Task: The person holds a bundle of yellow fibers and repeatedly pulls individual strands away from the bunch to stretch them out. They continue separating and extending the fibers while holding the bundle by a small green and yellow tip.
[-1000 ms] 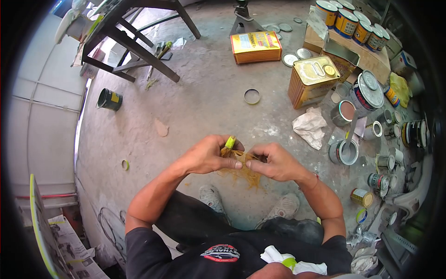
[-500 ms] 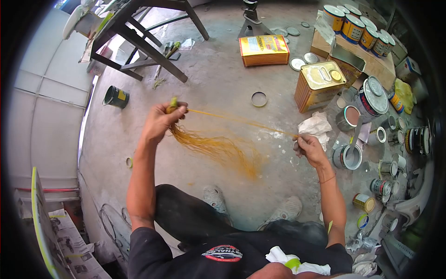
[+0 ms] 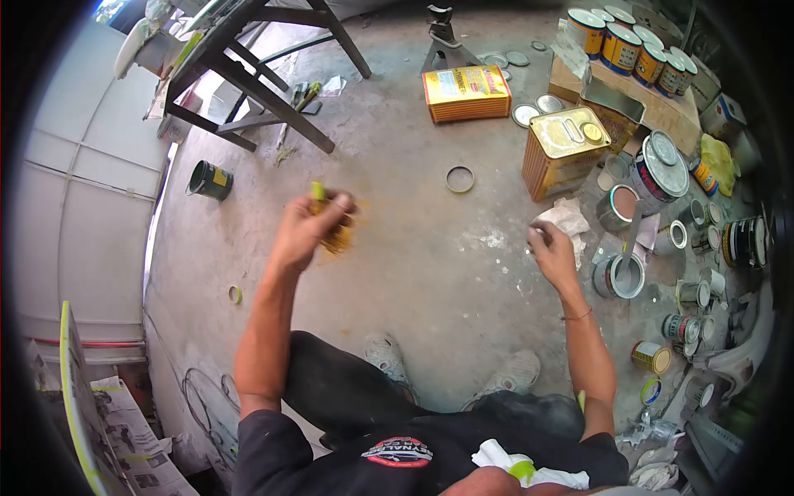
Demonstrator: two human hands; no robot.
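My left hand (image 3: 313, 225) is closed around a bundle of thin yellow-brown fibers (image 3: 339, 241). Bright green tape (image 3: 318, 191) sticks up at the top of the bundle. The loose fibers hang below my fingers, smeared by motion. Off to the right, my right hand (image 3: 552, 250) is raised with its thumb and fingers pinched together. Whatever lies between those fingertips, if anything, is too small to make out. Just behind that hand, a crumpled white cloth or paper (image 3: 571, 217) rests on the floor.
Paint cans (image 3: 619, 276) and a rectangular thinner tin (image 3: 566, 153) crowd the right side. Another thinner tin (image 3: 467, 93) lies farther back. A lid-like ring (image 3: 460, 179) is on the floor ahead, a dark can (image 3: 209, 180) lies left, and a dark metal stand (image 3: 273, 95) stands back left.
The strand stretched between my hands no longer shows. The long fibers that swung right now hang bunched under my left hand, which has moved slightly right.
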